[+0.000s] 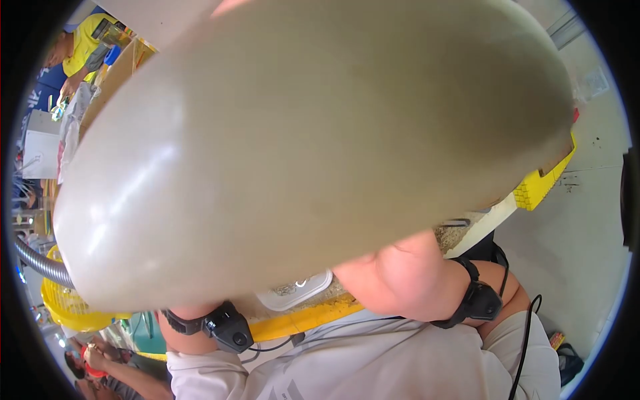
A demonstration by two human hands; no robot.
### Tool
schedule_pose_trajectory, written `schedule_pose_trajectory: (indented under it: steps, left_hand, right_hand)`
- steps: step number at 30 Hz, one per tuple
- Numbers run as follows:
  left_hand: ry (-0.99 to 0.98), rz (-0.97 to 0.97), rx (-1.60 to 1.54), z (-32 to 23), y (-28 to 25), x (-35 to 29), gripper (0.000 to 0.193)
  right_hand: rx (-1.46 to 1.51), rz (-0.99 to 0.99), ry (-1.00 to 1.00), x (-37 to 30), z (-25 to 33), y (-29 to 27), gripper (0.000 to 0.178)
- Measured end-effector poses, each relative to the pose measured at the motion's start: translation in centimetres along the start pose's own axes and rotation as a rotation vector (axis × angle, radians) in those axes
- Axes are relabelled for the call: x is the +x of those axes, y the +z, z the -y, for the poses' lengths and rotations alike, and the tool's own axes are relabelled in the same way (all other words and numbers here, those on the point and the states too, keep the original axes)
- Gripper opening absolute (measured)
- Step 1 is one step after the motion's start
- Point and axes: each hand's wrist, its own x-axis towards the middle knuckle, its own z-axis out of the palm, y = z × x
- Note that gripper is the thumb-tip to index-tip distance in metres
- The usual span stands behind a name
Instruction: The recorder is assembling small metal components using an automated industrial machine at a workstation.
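Observation:
A large, smooth, grey-beige, shiny rounded object (pixel 300 147) fills most of the head view, very close up; its kind does not show. Both my arms reach up behind it, and it hides my two hands. My left arm (pixel 177 341) and my right arm (pixel 407 273) each wear a black strapped device. A blurred pinkish patch (pixel 230 5) shows at the object's top edge; whether it is part of a hand I cannot tell. Below the object, a white tray (pixel 288 304) holding small metal pieces is partly visible.
The workbench has a yellow front edge (pixel 303 325). A yellow basket (pixel 63 303) and a ribbed grey hose (pixel 41 262) are at the left. Yellow plastic (pixel 533 191) stands at the right. Other people work at upper left (pixel 85 43) and lower left (pixel 130 370). A black cable (pixel 527 333) hangs by my right arm.

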Motion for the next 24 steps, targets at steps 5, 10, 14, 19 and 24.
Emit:
schedule_pose_trajectory:
  steps: [5,10,14,19,24]
  left_hand:
    - [0.002,0.015,0.008,-0.2,-0.5,-0.2,0.06]
    - [0.004,0.039,0.014,-0.2,-0.7,0.0,0.06]
    - [0.009,0.059,0.012,0.0,-0.9,0.2,0.06]
    - [0.009,0.09,0.01,0.5,-0.8,0.5,0.06]
    - [0.018,0.078,-0.028,0.6,-1.0,0.3,0.058]
  right_hand:
    - [0.009,0.004,0.004,-0.2,-0.6,0.2,0.026]
    - [0.022,0.005,0.001,0.5,-1.0,0.5,0.027]
    - [0.028,0.005,-0.008,1.1,-0.9,0.8,0.029]
    - [0.046,0.0,-0.022,1.3,-0.5,0.6,0.03]
    - [0.064,0.008,-0.028,1.1,-0.7,0.7,0.032]
